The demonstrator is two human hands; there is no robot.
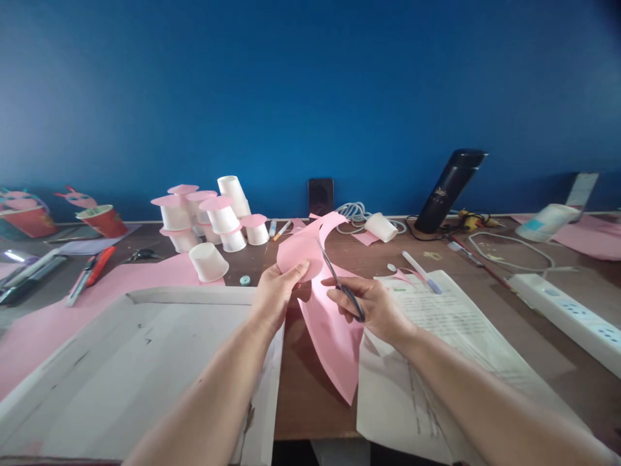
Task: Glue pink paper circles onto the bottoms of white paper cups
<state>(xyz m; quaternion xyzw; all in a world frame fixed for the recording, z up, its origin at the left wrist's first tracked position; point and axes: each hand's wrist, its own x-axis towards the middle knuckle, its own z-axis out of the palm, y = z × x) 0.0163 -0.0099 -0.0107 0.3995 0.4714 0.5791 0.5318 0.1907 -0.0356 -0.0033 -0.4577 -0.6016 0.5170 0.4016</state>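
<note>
My left hand point(276, 288) pinches a sheet of pink paper point(330, 330) near a rounded, partly cut-out piece, thumb on top. Part of the sheet hangs down toward the table's front edge, and a curved strip arches away at the top. In my right hand point(371, 304) is a pair of dark-handled scissors point(334, 268), fingers in the loops and blades at the rounded edge of the paper. Whether the blades are apart I cannot tell. Beyond my left hand, several white paper cups point(233, 241) are stacked with pink paper discs point(217, 204) between and on them.
A white tray-like sheet point(169, 362) lies left, printed papers point(436, 323) right. A white cup point(207, 262) lies tipped near the stack. Further right are a marker point(421, 272), black flask point(449, 191), coiled cable point(356, 213) and power strip point(572, 317). A cutter point(87, 275) lies left.
</note>
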